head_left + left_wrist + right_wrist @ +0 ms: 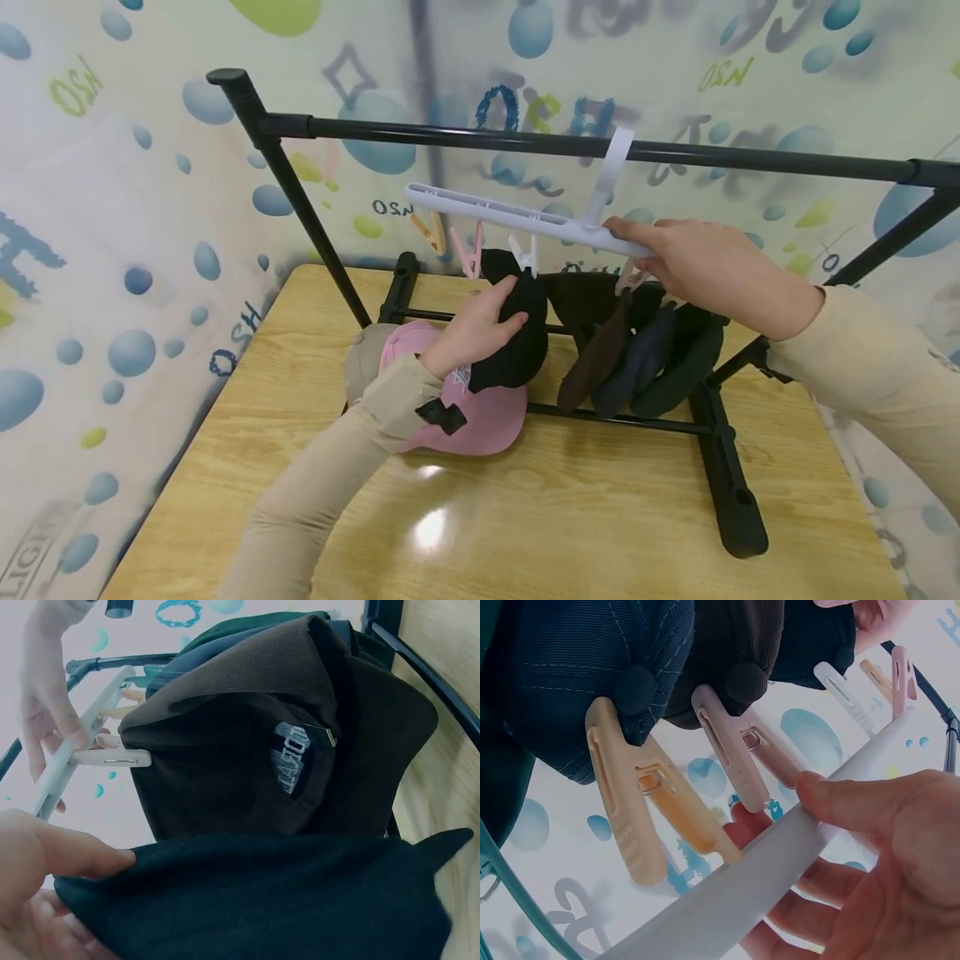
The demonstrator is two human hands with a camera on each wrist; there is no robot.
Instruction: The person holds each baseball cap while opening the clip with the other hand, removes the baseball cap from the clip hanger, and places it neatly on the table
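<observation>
My left hand [476, 329] grips a black cap [517, 350] at its upper edge, thumb on the near side in the left wrist view. Just above the cap hangs a white clip [525, 254]; whether it bites the fabric I cannot tell. My right hand [712, 262] holds the right part of a pale clip hanger [727, 900], thumb on one side and fingers curled round the other. From its clips hang a brown cap [225, 765], a navy cap [592, 667] and a dark green cap [686, 367]. Pink [468, 250] and yellow [429, 233] clips dangle at the left end.
The hanger's hook sits over the black rack's top bar [450, 136]. A pink cap [480, 425] and a beige cap [363, 358] lie on the wooden table [585, 508], below my left forearm. The rack's foot [738, 508] stands at the right. Patterned cloth hangs behind.
</observation>
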